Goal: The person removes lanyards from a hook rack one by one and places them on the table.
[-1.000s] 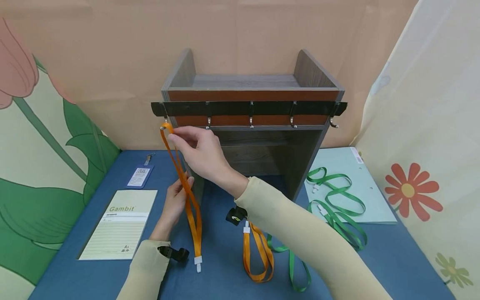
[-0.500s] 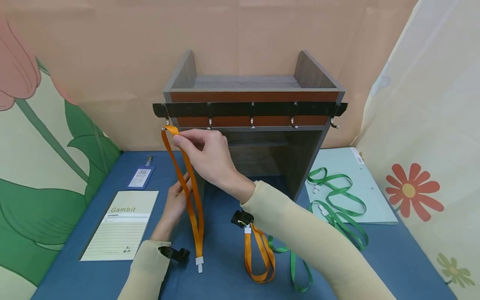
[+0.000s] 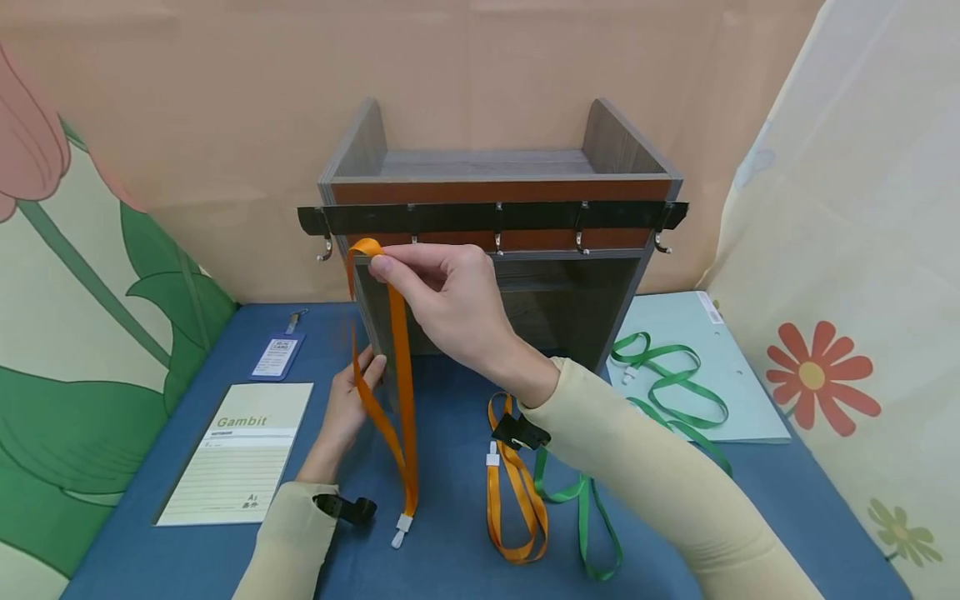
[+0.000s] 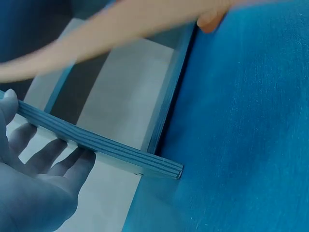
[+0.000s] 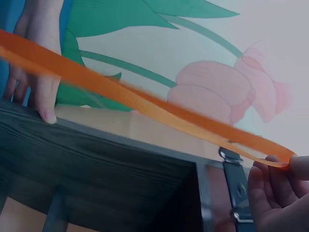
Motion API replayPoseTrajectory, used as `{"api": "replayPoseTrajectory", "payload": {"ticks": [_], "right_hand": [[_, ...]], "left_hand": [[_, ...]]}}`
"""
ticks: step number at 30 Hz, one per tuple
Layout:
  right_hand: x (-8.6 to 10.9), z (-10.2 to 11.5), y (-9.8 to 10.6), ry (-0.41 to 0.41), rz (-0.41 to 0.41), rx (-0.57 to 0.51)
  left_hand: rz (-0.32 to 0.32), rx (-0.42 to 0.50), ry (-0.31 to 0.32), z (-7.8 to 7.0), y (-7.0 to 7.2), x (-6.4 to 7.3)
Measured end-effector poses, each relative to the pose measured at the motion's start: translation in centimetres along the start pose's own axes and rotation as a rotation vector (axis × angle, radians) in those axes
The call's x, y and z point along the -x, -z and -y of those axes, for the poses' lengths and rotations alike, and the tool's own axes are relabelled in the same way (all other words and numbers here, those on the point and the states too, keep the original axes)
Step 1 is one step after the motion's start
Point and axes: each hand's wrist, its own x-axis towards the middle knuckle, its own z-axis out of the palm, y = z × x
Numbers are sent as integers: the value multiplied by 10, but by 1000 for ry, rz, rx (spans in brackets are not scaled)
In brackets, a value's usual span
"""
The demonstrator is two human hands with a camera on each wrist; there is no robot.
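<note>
An orange lanyard (image 3: 406, 367) hangs in a long loop from my right hand (image 3: 468, 312), its white clip (image 3: 403, 523) lowest. Thumb and fingertips pinch the top of the loop, beside the left end of the black hook rail (image 3: 457, 218). The leftmost hook (image 3: 325, 250) is bare and apart from the strap. My left hand (image 3: 351, 407) holds the front edge of the grey wooden shelf's left side panel (image 4: 106, 141), thumb on one face and fingers on the other. In the right wrist view the orange strap (image 5: 145, 104) stretches across to the pinching fingers.
Another orange lanyard (image 3: 492, 508) and a green lanyard (image 3: 585, 492) lie on the blue table in front. More green strap (image 3: 667, 379) lies over a pale blue folder (image 3: 731, 408) at right. A notebook (image 3: 240, 467) and a blue badge holder (image 3: 276, 357) lie at left.
My right hand has moved right, and the lanyard's top has come away from the leftmost hook. The hanging loop swings right. My left hand stays at the side panel.
</note>
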Motion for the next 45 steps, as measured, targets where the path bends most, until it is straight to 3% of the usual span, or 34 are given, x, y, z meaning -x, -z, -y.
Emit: {"api": "replayPoseTrajectory", "payload": {"ticks": [9,22,26,33,39,45], "right_hand": [[-2,6,23,62,-42,-10],[-5,4,49,84,-77,-7],[9,-1,50,63,-42,17],[46,-20,42,-32,12,25],[74,-40,31,-114,43,14],[95,-51,13,-145,146,27]], "left_hand": [[63,5,-64,-24,-2,9],[48,1,-30,-26,-2,8],[51,-11,-27,-26,-2,8],[56,2,-44,2,3,-1],[61,25,-10,-3,3,1],[64,34,-2,-9,3,1]]}}
